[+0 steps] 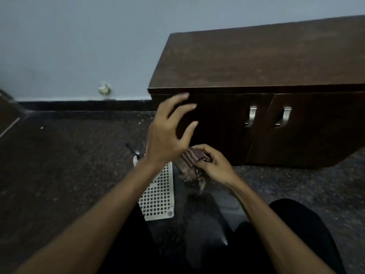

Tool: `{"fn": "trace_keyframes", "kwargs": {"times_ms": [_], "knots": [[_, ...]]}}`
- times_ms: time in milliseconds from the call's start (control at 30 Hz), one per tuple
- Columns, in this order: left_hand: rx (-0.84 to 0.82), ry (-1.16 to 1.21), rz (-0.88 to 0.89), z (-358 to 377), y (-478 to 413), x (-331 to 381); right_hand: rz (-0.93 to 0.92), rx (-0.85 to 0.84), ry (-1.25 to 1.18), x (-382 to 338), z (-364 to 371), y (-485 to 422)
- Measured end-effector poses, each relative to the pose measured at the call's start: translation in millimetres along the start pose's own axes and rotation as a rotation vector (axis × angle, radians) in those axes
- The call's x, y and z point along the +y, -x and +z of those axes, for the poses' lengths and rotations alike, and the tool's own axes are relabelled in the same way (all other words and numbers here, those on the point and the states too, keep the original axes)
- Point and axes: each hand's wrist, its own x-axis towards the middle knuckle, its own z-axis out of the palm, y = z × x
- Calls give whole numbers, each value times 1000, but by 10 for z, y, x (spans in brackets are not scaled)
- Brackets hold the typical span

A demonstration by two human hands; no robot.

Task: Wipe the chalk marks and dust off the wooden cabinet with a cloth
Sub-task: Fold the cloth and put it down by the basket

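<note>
— Where is the cloth (pixel 190 165)?

— In the right hand (pixel 215 167), low down in front of the cabinet (pixel 256 60), near its left front corner. It is a striped cloth, bunched up. That hand is clenched round the top of it, and the loose end hangs below the fist.

— And the left hand (pixel 167 133)?

— Raised just above and left of the right one, back towards the camera. Its fingers (pixel 175 100) are spread and gently curved, grasping nothing. They lie across the dark front of the cabinet just under the top's left corner. The picture is blurred there, so I cannot tell whether they touch the wood.

— Is the cloth on the cabinet?

— No, it is apart from it, held in the air over the floor (pixel 59 165).

— What does the cabinet look like?

— Dark brown wood, low, standing on the speckled floor against a pale wall (pixel 79 46). Two doors meet at the front, each with a metal handle: one (pixel 251 116) on the left door and one (pixel 284 116) on the right, side by side. The top looks faintly paler in patches, perhaps dust, but the blur makes that uncertain.

— Anything else near the hands?

— A white grid panel (pixel 158 194) lies on the floor beneath the left wrist, just left of the cloth.
</note>
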Motion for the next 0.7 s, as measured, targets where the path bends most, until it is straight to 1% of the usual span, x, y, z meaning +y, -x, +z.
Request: {"fn": "trace_keyframes", "kwargs": {"times_ms": [33, 67, 100, 133, 167, 200, 267, 367, 467, 533, 600, 700], "knots": [[-32, -11, -216, -36, 193, -4, -42, -27, -11, -4, 75, -37], [-157, -19, -468, -57, 315, -17, -88, -46, -9, -16, 157, -86], [-330, -20, -716, -26, 383, -53, -129, -58, 0, -25, 238, -145], [-486, -1, -912, 24, 419, -110, -158, -72, 13, -31, 325, -208], [-565, 30, -1040, 39, 452, -146, -176, -88, 33, -33, 423, -260], [-556, 44, -1108, 38, 514, -178, -182, -98, 49, -25, 530, -306], [-437, 32, -1202, -12, 649, -241, -148, -88, 31, 57, 733, -395], [-296, 60, -1364, -112, 935, -417, 22, -33, -9, 274, 998, -471], [-204, 220, -1534, -120, 1207, -563, 184, 81, 169, 526, 1163, -499], [-156, 313, -1657, -41, 1403, -613, 268, 114, 256, 682, 1241, -478], [-84, 395, -1746, 73, 1615, -641, 379, 109, 221, 822, 1335, -446], [47, 421, -1810, 252, 1858, -654, 546, 90, 4, 977, 1474, -465]]}}
